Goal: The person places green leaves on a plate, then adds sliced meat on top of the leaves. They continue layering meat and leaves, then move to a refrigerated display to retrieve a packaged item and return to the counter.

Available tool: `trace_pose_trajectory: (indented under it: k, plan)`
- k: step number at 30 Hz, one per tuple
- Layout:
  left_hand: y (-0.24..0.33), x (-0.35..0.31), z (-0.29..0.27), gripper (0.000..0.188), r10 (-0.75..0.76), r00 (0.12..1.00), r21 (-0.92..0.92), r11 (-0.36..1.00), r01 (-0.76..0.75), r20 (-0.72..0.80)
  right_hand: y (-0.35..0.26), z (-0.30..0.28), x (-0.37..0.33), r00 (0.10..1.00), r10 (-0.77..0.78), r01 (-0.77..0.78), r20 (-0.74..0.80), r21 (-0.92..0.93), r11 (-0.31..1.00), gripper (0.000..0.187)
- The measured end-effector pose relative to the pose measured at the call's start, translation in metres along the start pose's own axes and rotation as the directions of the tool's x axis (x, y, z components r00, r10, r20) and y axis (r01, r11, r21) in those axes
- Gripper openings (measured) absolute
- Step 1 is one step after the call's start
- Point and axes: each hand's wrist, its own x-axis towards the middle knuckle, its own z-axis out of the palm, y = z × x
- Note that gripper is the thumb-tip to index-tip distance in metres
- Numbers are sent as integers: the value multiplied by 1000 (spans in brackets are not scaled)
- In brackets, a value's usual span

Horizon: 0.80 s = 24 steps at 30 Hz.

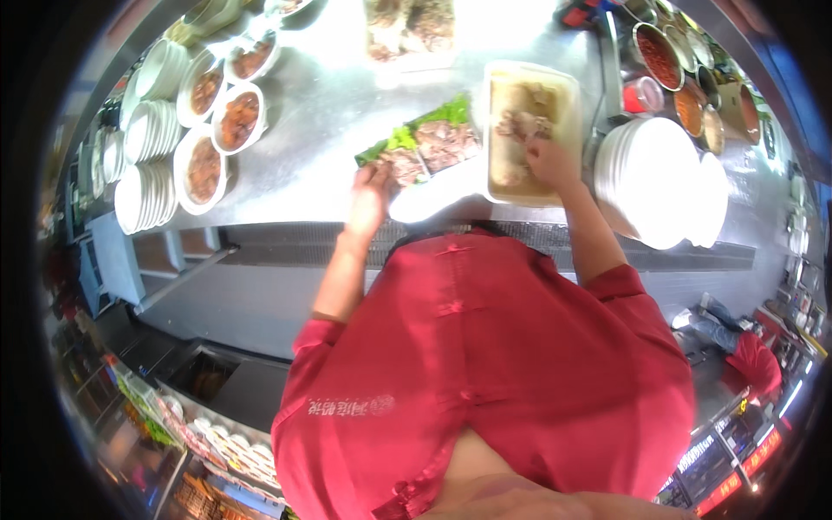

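A long green-edged serving dish (373,154) lies at the counter's near edge, with lettuce (452,111) along its far side. Sliced meat (446,143) sits on it in two portions, a thin pale strip between them. My left hand (371,192) is closed on the dish's left end, fingers beside the meat. To the right stands a rectangular clear plastic tub (565,97) holding meat pieces (520,126) in cloudy liquid. Inside the tub, my right hand (548,163) is closed with curled fingertips on the meat; how much it holds is hidden.
White bowls of reddish-brown food (238,120) and stacked white bowls (152,130) line the left. A large stack of white plates (650,178) stands right of the tub, below metal pots (659,56). Another meat tub (410,30) is at the back. A person (752,364) appears at lower right.
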Motion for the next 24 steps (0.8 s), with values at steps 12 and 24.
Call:
trace_pose_trajectory:
  k: [12, 24]
  plan:
    - [5, -31, -16, 32, -145, 985, -39, 989, 142, -95, 22, 32, -10, 986, -166, 165, 7, 107, 980, 20]
    - [2, -85, -14, 30, -305, 936, -67, 952, 298, -175, 0, -5, 14, 924, -242, 114, -297, -391, 913, 39]
